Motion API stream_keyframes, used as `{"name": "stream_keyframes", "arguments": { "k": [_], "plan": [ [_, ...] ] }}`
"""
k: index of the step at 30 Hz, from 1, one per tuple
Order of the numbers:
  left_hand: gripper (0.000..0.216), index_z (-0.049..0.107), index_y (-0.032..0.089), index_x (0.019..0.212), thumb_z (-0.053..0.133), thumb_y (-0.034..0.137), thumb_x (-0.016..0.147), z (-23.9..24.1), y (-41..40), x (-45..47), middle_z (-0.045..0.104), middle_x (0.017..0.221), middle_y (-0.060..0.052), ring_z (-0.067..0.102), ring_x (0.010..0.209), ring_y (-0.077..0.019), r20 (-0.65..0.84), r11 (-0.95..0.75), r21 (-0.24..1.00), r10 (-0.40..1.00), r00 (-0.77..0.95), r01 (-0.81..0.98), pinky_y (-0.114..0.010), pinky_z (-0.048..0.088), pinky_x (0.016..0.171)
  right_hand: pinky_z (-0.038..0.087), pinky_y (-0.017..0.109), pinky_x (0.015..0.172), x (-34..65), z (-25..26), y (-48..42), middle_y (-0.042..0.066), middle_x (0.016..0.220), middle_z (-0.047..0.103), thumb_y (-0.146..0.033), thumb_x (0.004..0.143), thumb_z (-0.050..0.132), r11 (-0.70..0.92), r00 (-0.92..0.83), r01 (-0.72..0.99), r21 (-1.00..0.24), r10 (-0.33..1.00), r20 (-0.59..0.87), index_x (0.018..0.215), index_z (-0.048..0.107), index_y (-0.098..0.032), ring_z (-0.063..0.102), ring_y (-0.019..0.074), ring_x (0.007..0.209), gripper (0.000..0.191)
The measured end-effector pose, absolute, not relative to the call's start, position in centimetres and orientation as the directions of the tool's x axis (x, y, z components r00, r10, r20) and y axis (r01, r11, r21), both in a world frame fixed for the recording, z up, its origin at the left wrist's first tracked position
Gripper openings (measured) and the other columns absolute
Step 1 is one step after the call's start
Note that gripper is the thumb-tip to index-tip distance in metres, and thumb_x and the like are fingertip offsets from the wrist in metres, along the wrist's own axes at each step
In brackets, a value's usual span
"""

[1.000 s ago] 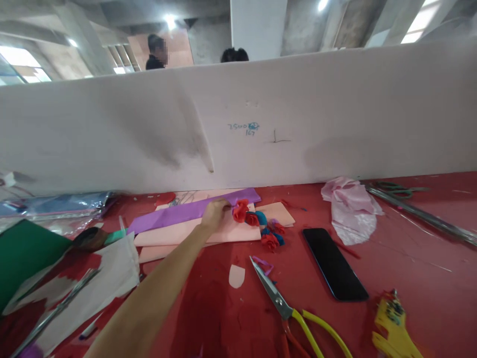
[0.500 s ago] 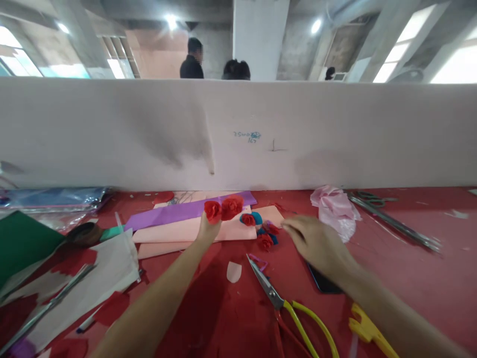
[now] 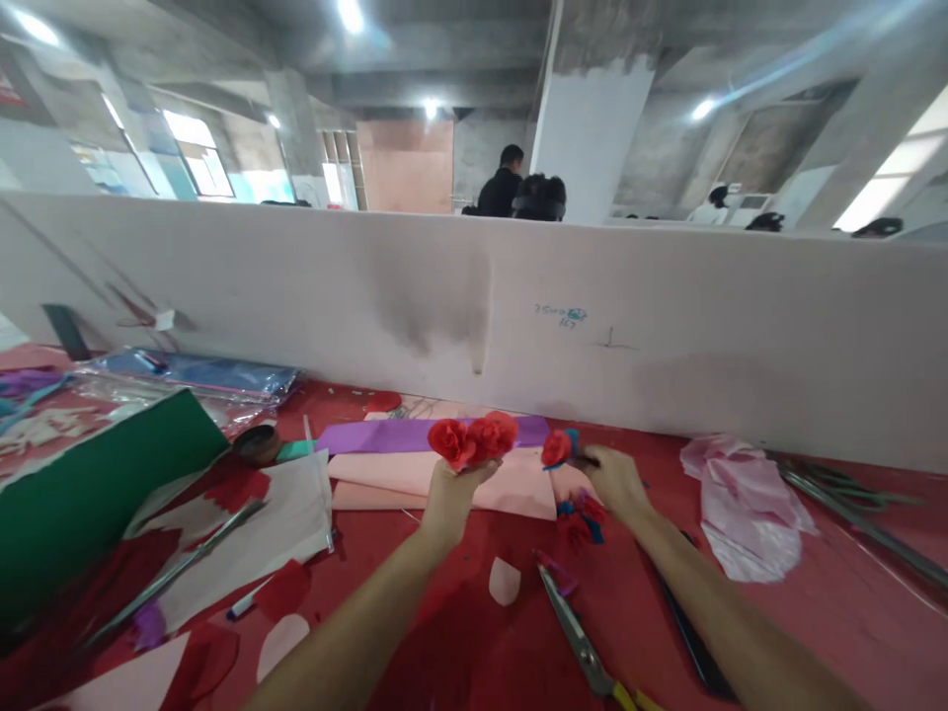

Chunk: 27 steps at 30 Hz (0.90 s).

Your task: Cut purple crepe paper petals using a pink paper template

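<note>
Two red flowers (image 3: 450, 441) rise from the left hand (image 3: 450, 499), its fingers closed just beneath the blooms, in front of a purple strip (image 3: 370, 435) and folded pink sheets (image 3: 511, 491) near the far edge of the red table (image 3: 422, 637), where a white partition (image 3: 318, 267) stands. One single flower (image 3: 556, 449), red with blue beside it, is pinched in the fingertips of the right hand (image 3: 616, 479), above a red-and-blue cluster (image 3: 576, 528) lying on the tabletop. Farther from that edge lie scissors (image 3: 582, 642) and a dark phone (image 3: 688, 622), partly hidden by the right forearm.
</note>
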<state>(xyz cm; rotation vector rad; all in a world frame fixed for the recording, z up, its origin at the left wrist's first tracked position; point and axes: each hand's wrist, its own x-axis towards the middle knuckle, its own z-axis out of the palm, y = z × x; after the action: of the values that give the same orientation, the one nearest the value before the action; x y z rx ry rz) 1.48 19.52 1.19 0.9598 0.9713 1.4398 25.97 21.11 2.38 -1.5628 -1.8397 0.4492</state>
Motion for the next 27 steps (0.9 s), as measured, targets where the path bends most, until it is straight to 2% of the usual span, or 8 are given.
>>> {"name": "stream_keyframes", "arguments": {
  "k": [2, 5, 11, 16, 19, 22, 25, 27],
  "plan": [
    [0.026, 0.073, 0.015, 0.074, 0.081, 0.033, 0.057, 1.8, 19.1, 1.8, 0.072, 0.078, -0.006, 0.067, 0.078, -0.0188, -0.004, -0.013, 0.890, 0.999, -0.036, -0.456, -0.039, 0.052, 0.089, 0.048, 0.035, 0.064, 24.8, 3.5, 20.2, 0.007, 0.069, 0.070, -0.034, 0.080, 0.050, 0.195, 0.035, 0.666, -0.720, 0.956, 0.291, 0.076, 0.072, -0.017, 0.063, 0.0245, 0.068, 0.028],
    [0.026, 0.074, 0.014, 0.072, 0.083, 0.029, 0.053, 2.7, 18.5, 2.4, 0.071, 0.076, -0.006, 0.066, 0.075, -0.0161, -0.057, 0.060, 0.807, 0.998, 0.023, -0.587, -0.036, 0.051, 0.090, 0.051, 0.035, 0.065, 21.4, 4.8, 17.8, 0.004, 0.070, 0.070, -0.040, 0.083, 0.051, 0.239, 0.054, 0.513, -0.824, 0.949, 0.309, 0.081, 0.071, -0.018, 0.064, 0.0234, 0.069, 0.030],
    [0.017, 0.074, 0.018, 0.072, 0.076, 0.031, 0.061, 4.5, 16.5, 3.0, 0.073, 0.082, -0.006, 0.066, 0.082, -0.0228, 0.025, 0.011, 0.855, 0.998, 0.062, -0.519, -0.035, 0.053, 0.078, 0.052, 0.035, 0.069, 15.0, 6.4, 14.2, 0.004, 0.084, 0.069, -0.043, 0.080, 0.063, 0.338, -0.006, 0.141, -0.931, 0.940, 0.340, 0.071, 0.071, -0.022, 0.063, 0.0219, 0.076, 0.024],
    [0.022, 0.073, 0.020, 0.085, 0.073, 0.026, 0.064, 5.0, 15.7, 2.7, 0.073, 0.093, -0.003, 0.064, 0.092, -0.0234, 0.059, -0.071, 0.900, 0.997, -0.041, -0.430, -0.033, 0.052, 0.083, 0.052, 0.036, 0.067, 14.2, 6.5, 13.9, 0.005, 0.086, 0.068, -0.042, 0.076, 0.067, 0.359, 0.109, 0.092, -0.929, 0.924, 0.368, 0.071, 0.068, -0.024, 0.062, 0.0225, 0.076, 0.019],
    [0.025, 0.072, 0.020, 0.091, 0.072, 0.027, 0.067, 5.0, 15.6, 2.4, 0.072, 0.095, -0.004, 0.063, 0.097, -0.0240, 0.091, -0.106, 0.922, 0.994, -0.058, -0.373, -0.033, 0.050, 0.088, 0.052, 0.036, 0.070, 14.2, 6.4, 13.7, 0.001, 0.084, 0.069, -0.033, 0.074, 0.072, 0.329, 0.116, 0.041, -0.943, 0.936, 0.332, 0.076, 0.067, -0.026, 0.062, 0.0219, 0.076, 0.009],
    [0.025, 0.070, 0.021, 0.094, 0.070, 0.027, 0.071, 4.9, 15.4, 2.3, 0.070, 0.098, -0.004, 0.062, 0.100, -0.0237, 0.137, -0.153, 0.952, 0.988, -0.077, -0.267, -0.033, 0.048, 0.093, 0.052, 0.038, 0.077, 13.9, 6.4, 13.4, 0.001, 0.089, 0.070, -0.033, 0.077, 0.069, 0.315, 0.092, -0.053, -0.948, 0.946, 0.310, 0.085, 0.067, -0.026, 0.064, 0.0233, 0.082, 0.011],
    [0.021, 0.068, 0.023, 0.092, 0.069, 0.028, 0.071, 4.1, 15.4, 2.1, 0.069, 0.101, -0.005, 0.061, 0.102, -0.0252, 0.161, -0.176, 0.970, 0.982, -0.098, -0.165, -0.036, 0.049, 0.093, 0.051, 0.040, 0.083, 13.5, 6.1, 13.0, 0.002, 0.091, 0.070, -0.033, 0.081, 0.065, 0.317, 0.103, -0.006, -0.948, 0.944, 0.315, 0.091, 0.068, -0.026, 0.064, 0.0240, 0.086, 0.013],
    [0.018, 0.067, 0.022, 0.087, 0.070, 0.029, 0.070, 3.3, 15.5, 1.8, 0.069, 0.098, -0.007, 0.061, 0.104, -0.0283, 0.168, -0.182, 0.977, 0.978, -0.123, -0.111, -0.040, 0.050, 0.091, 0.052, 0.036, 0.076, 13.4, 5.7, 12.9, 0.003, 0.087, 0.070, -0.031, 0.081, 0.064, 0.349, 0.126, 0.052, -0.936, 0.927, 0.352, 0.086, 0.069, -0.025, 0.064, 0.0227, 0.081, 0.009]
  ]
}}
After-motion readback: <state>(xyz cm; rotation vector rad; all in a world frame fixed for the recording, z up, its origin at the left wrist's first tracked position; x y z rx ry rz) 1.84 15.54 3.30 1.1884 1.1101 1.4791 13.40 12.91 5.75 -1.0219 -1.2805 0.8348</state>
